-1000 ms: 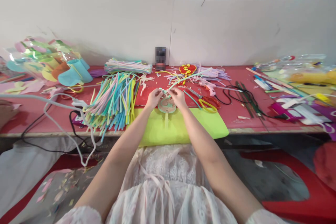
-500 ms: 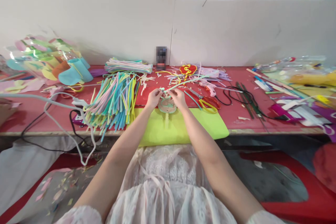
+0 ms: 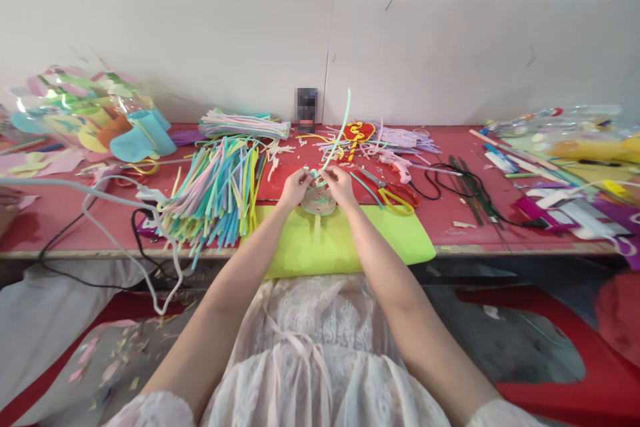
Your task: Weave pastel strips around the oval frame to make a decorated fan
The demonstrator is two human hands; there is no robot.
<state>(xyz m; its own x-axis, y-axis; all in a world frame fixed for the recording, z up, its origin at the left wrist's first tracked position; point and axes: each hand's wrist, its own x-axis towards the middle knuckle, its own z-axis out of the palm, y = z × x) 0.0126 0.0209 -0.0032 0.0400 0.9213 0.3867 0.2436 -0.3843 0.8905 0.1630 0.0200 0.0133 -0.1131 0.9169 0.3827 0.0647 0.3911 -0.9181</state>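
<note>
The pale green strip, slanting right half a second ago, now stands nearly upright, suggesting it is being turned against the round piece. The right hand pinches its base; the left hand seems to pinch the piece's upper edge, near the tabletop's front edge.

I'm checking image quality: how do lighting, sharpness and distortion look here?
Head view: diffuse light, soft shadows; head view: the dark upright object is pixelated; head view: the round piece by left hand and right hand lacks fine detail; head view: the red chair looks stretched.
</note>
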